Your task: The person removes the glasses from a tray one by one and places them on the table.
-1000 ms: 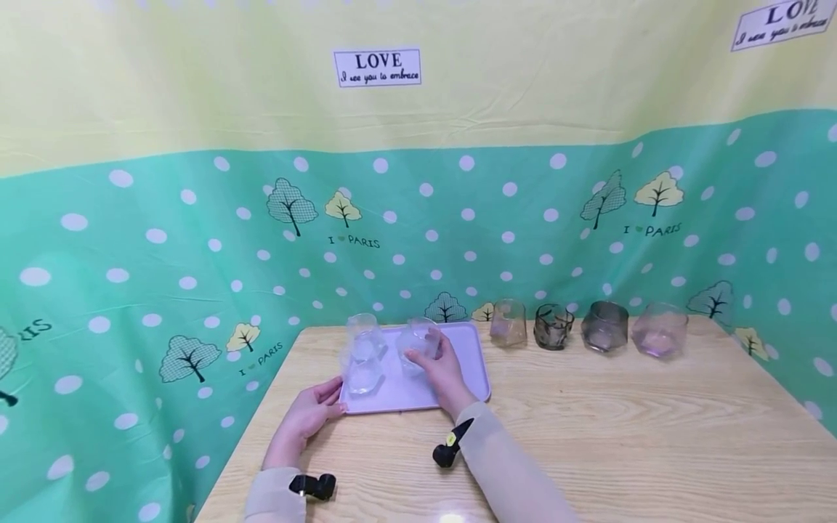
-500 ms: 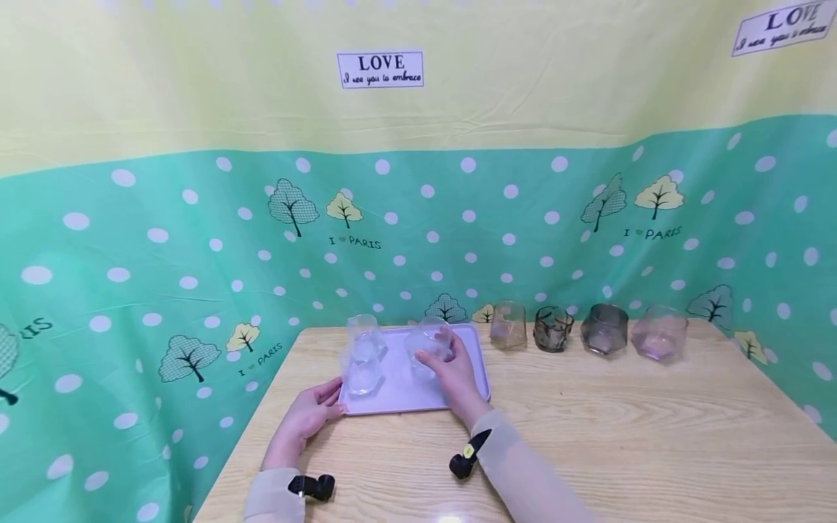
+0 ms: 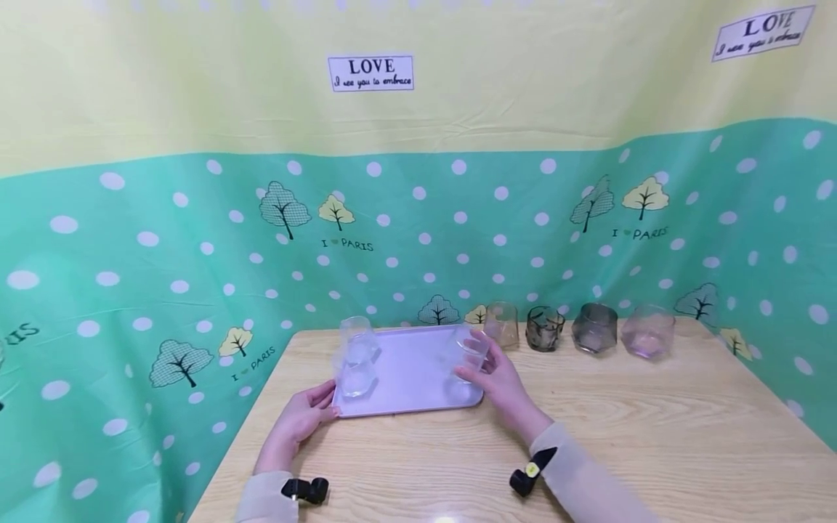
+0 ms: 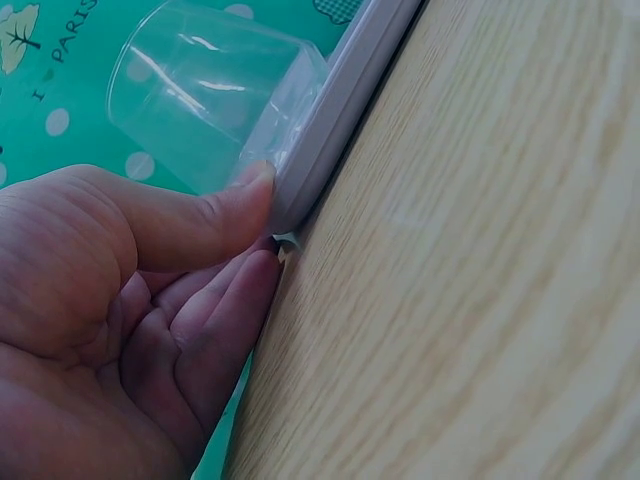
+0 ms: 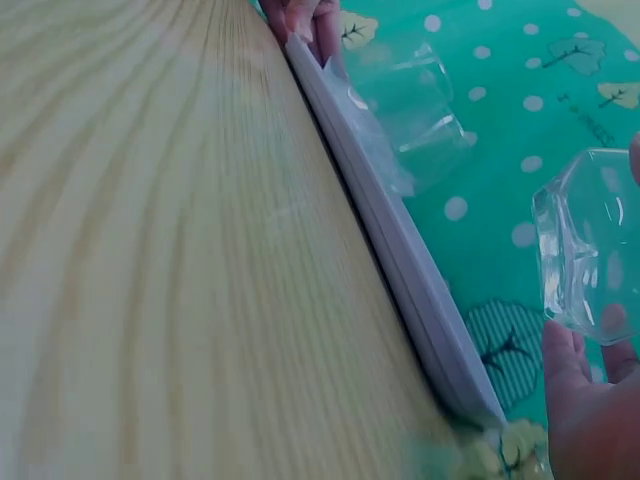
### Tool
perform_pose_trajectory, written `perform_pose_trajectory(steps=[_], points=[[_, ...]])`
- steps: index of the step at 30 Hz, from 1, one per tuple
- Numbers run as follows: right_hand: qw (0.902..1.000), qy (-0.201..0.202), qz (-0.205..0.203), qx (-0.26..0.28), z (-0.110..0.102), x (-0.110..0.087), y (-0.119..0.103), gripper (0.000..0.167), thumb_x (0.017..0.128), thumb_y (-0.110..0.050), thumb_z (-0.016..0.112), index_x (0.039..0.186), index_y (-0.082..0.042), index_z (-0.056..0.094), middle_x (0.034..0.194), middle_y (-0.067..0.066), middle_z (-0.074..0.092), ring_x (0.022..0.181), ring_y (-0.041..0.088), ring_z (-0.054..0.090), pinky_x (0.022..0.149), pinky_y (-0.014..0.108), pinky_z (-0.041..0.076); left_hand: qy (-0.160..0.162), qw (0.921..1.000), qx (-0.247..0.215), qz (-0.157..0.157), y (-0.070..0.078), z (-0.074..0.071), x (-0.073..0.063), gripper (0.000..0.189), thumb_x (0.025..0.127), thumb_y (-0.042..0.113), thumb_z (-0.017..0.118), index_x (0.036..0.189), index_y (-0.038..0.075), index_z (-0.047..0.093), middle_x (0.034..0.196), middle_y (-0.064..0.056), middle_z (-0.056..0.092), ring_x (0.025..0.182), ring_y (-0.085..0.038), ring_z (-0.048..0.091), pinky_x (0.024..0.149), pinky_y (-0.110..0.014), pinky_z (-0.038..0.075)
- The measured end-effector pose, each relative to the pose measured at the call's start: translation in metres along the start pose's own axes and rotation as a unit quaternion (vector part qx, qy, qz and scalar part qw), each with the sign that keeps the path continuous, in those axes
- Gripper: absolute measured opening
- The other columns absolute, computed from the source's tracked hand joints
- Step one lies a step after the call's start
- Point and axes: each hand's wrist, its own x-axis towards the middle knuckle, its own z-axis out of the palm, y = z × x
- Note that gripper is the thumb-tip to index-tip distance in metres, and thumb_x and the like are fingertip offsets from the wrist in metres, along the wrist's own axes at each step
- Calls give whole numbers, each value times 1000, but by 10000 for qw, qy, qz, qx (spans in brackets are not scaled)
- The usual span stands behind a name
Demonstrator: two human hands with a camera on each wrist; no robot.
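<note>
A clear drinking glass [image 3: 468,350] is in my right hand [image 3: 502,383], thumb on one side and fingers on the other. It hangs over the right end of a pale lilac tray [image 3: 408,374]; the right wrist view shows it raised above the tray. At the tray's near left corner my left hand [image 3: 301,419] pinches the rim, its thumb on the edge and its fingers low at the outside [image 4: 215,330]. Two more clear glasses stand on the tray's left side, a rear glass [image 3: 359,340] and a front glass [image 3: 357,378].
Along the back of the wooden table [image 3: 588,436], right of the tray, stand an amber glass [image 3: 501,325], a dark patterned glass [image 3: 545,329], a smoky grey glass [image 3: 595,330] and a pinkish glass [image 3: 648,333]. A green dotted cloth [image 3: 392,290] hangs behind them.
My right hand has carried the clear glass rightward, from the tray's middle to its right end. The left hand has kept its hold on the tray corner.
</note>
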Motion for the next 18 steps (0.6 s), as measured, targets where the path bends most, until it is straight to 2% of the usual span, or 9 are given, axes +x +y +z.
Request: perform_pose_trajectory(steps=[8, 15, 18], points=[[9968, 117, 208, -761, -54, -8, 3, 93, 89, -16, 88, 166, -20, 37, 163, 19, 47, 142, 41, 53, 118, 49, 46, -40, 9999, -71, 91, -2, 0, 2, 74, 91, 0, 80, 157, -4, 47, 151, -20, 56, 146, -38, 47, 126, -57, 27], [9910, 182, 195, -1313, -88, -16, 2, 93, 88, -20, 90, 166, -18, 39, 160, 19, 50, 140, 41, 54, 108, 31, 51, -51, 9999, -103, 35, 0, 0, 1, 74, 91, 0, 80, 157, -4, 47, 153, -20, 54, 147, -38, 46, 126, -56, 27], [9883, 272, 212, -1484, -96, -16, 4, 93, 89, -21, 90, 166, -17, 39, 161, 19, 49, 140, 42, 54, 108, 29, 50, -62, 10000, -53, 30, 1, 0, 0, 74, 91, 1, 80, 157, -4, 46, 153, -20, 54, 148, -39, 44, 127, -58, 25]])
